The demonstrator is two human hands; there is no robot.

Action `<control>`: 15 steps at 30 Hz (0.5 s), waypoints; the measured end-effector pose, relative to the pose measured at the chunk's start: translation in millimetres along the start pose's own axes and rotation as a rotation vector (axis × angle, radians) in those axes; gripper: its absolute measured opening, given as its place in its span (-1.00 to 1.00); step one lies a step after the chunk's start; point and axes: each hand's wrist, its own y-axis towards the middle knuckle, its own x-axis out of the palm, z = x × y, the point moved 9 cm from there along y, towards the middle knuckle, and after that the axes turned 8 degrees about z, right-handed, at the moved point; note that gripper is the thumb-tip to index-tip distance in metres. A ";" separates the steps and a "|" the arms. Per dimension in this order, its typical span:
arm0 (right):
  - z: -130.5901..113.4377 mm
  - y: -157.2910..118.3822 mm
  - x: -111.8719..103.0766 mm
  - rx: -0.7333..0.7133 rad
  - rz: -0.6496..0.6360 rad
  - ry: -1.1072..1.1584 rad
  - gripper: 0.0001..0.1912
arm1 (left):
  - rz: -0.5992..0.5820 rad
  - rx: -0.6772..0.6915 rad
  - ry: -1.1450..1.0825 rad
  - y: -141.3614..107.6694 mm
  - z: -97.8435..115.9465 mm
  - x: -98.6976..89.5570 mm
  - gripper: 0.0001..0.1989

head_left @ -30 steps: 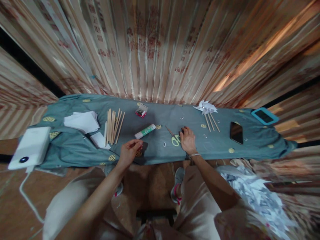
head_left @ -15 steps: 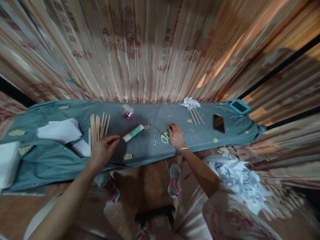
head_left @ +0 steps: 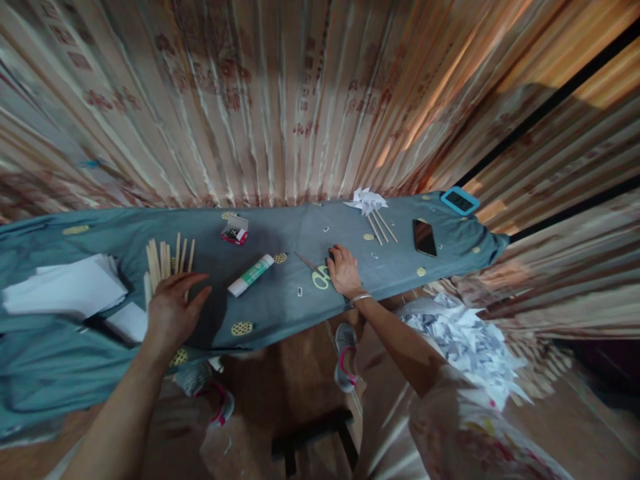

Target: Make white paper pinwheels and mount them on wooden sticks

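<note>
My left hand (head_left: 175,307) is over the near ends of a bunch of wooden sticks (head_left: 161,259), thumb and fingers apart, with nothing seen in it. On the cloth, my right hand (head_left: 344,270) rests with its fingers spread beside the handles of the green-handled scissors (head_left: 321,277). Between the hands lies a glue stick (head_left: 251,275), with a small red box (head_left: 235,231) behind it. White paper sheets (head_left: 67,287) are left of the sticks. Paper pinwheels (head_left: 369,201) on sticks lie beyond my right hand.
The table cloth (head_left: 280,307) is grey-green. At its right are a phone (head_left: 425,238) and a blue-framed device (head_left: 460,200). A heap of folded white paper (head_left: 465,340) sits below the table on the right. A dark stool (head_left: 313,430) stands between my legs. Curtains hang behind.
The view has turned left. My left hand has moved left to the sticks, and its thumb and fingers have parted. My right hand stays beside the scissors.
</note>
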 end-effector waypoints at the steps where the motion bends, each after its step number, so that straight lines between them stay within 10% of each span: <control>1: 0.0 0.3 0.2 0.002 -0.003 -0.002 -0.58 | -0.011 0.000 -0.010 0.9 2.2 3.0 -0.75; 15: 1.1 1.8 1.1 -0.021 0.041 -0.007 -0.59 | 0.037 0.083 -0.075 7.9 13.5 5.9 -0.62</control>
